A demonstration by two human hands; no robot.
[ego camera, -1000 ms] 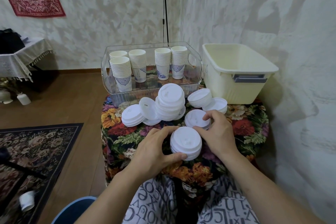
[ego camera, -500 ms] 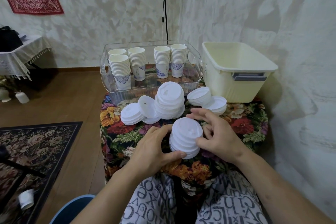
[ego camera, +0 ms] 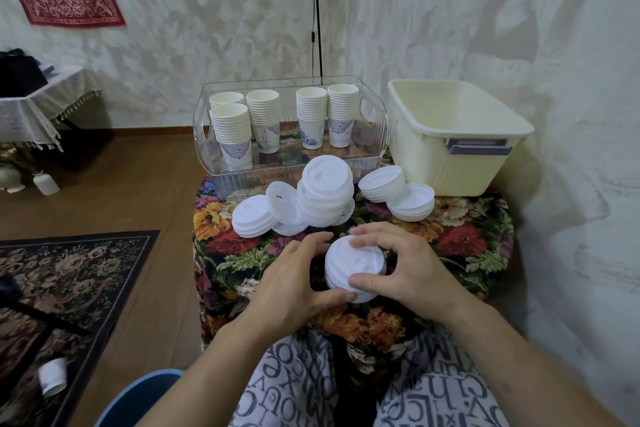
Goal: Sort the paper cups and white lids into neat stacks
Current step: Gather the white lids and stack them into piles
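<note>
Near the table's front edge, a small stack of lids (ego camera: 355, 269) is being squeezed between the left hand (ego camera: 294, 282) and the right hand (ego camera: 403, 265), fingers curling round its rim. Uneven pressure is likely risking tipping it toward the leaning pile of lids (ego camera: 325, 196) behind.

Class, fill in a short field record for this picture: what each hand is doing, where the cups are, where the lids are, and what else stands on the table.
left hand: grips the held lid stack from its left
right hand: grips the same stack, fingers over the top
cups: five nested stacks upright in the clear bin
other lids: uneven piles on the floral tablecloth
cream tub: beside the bin, nothing visible inside
</note>
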